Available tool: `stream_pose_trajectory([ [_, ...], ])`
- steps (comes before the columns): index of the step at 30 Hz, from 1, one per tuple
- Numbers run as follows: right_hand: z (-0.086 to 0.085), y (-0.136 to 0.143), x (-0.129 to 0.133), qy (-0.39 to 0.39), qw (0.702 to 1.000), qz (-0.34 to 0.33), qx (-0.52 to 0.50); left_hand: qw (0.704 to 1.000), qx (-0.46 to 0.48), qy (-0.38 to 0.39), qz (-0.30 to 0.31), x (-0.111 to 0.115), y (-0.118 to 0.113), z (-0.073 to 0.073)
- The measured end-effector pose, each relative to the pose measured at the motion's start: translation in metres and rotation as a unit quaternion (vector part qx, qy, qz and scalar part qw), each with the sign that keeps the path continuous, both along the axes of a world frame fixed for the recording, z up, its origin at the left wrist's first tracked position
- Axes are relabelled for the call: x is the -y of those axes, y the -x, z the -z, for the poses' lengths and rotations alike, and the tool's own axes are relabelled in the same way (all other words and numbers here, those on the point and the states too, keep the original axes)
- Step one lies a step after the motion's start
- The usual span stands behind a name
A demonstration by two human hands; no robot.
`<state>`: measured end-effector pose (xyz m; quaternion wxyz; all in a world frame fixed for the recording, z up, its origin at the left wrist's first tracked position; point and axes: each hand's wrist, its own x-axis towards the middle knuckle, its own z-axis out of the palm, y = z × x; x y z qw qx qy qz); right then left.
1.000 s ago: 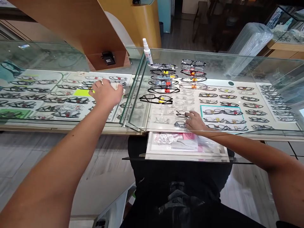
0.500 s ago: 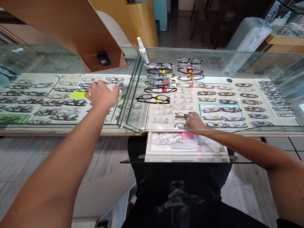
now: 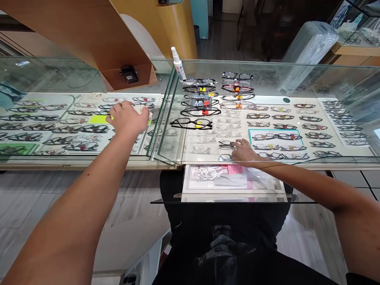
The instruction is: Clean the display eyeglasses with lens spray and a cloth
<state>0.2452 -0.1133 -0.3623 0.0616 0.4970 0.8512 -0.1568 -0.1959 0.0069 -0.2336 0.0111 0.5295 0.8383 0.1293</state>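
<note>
Left hand (image 3: 127, 120) is holding a pale cloth (image 3: 145, 112), palm down, the cloth showing at the thumb side; whether the hidden fingertips are pressing on glass, I cannot tell. Well apart from it, the right hand (image 3: 244, 151) is resting near the front edge of the glass tabletop (image 3: 270, 85), seemingly below the pane, its fingers touching one end of dark-framed eyeglasses (image 3: 225, 145). Whether it is gripping them or only brushing them is unclear. Another pair, pale-lensed eyeglasses (image 3: 225, 157), is lying just on the near side, partly covered by the same hand.

Farther off, yellow-tagged black eyeglasses (image 3: 198, 125) are lying at the near end of a column of frames, their left end sitting close to the pane's side edge, and a white spray bottle (image 3: 178, 66) is standing near the column's far end. To the right, a teal-bordered card (image 3: 259, 132) is lying under more frames.

The two pairs are lying so close that the right hand could be snagging the pale-lensed one while lifting the other, scratching a lens or dragging it askew. A careless sweep with the cloth could be nudging the black pair over that edge, or tipping the bottle, especially if attention is going to the other hand.
</note>
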Motion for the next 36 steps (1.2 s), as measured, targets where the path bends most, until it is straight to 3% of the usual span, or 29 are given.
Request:
stream_pose_trajectory([
  [36,0.017,-0.002,-0.004,-0.011,1.0,0.01,0.007,1.0,0.007,0.001,0.003,0.001,0.0,-0.002],
])
